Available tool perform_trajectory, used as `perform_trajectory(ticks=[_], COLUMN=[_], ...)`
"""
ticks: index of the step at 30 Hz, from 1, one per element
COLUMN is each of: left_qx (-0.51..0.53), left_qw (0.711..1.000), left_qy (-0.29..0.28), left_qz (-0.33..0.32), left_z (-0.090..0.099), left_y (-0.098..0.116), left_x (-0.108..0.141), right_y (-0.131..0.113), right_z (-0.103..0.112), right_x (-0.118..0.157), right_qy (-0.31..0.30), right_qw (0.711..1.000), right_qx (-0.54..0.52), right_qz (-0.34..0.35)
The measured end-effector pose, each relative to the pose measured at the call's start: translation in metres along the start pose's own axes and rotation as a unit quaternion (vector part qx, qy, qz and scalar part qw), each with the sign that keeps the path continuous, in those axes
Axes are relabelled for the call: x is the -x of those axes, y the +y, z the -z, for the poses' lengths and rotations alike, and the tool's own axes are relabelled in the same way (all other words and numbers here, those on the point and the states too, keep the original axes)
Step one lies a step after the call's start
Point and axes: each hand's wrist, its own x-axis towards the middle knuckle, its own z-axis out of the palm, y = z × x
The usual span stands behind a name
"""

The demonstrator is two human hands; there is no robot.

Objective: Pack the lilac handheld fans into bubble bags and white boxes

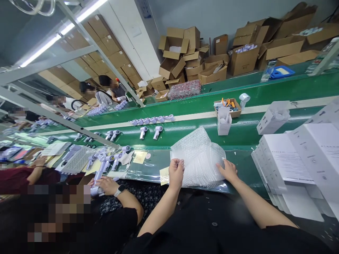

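Note:
Sheets or bags of clear bubble wrap [202, 158] lie loosely layered on the green bench in front of me. My left hand [176, 173] is closed at their left side, fingertips pinched together on the film's edge. At the opposite edge my right hand [228, 170] rests with its thumb over the film and its fingers apart from it. Whether anything lies inside the wrap cannot be made out. A yellow paper note [164, 176] sits just left of my left hand.
Folded white printed boxes [286, 158] are stacked at right. An upright white box [224, 121] stands beyond the wrap, near a tray of tools [234, 112]. Small lilac handheld devices [158, 132] dot the belt. A co-worker's hand [107, 185] holds one at left.

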Motion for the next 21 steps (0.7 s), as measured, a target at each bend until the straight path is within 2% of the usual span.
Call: perform_trajectory(ticks=[5,9,12,16,21], left_qx=[0.009,-0.017,-0.051,-0.138,-0.276], left_qw=[0.999,0.999,0.999,0.988,0.933], left_qy=[0.007,0.019,0.002,-0.041,-0.109], left_qz=[0.047,0.031,0.009,-0.060,-0.205], left_z=[0.014,0.024,0.026,0.021,0.013], left_y=[-0.009,-0.011,-0.006,0.005,0.011], left_x=[0.013,0.017,0.019,0.026,0.035], right_y=[0.007,0.010,0.008,0.002,-0.024], right_z=[-0.005,-0.008,-0.010,-0.005,0.016], right_x=[0.014,0.019,0.017,0.016,0.031], right_qy=[-0.048,-0.045,-0.039,-0.026,0.017], right_qw=[0.998,0.997,0.997,0.997,0.995], right_qx=[0.045,0.048,0.035,0.005,-0.046], right_qz=[0.024,0.044,0.057,0.078,0.081])
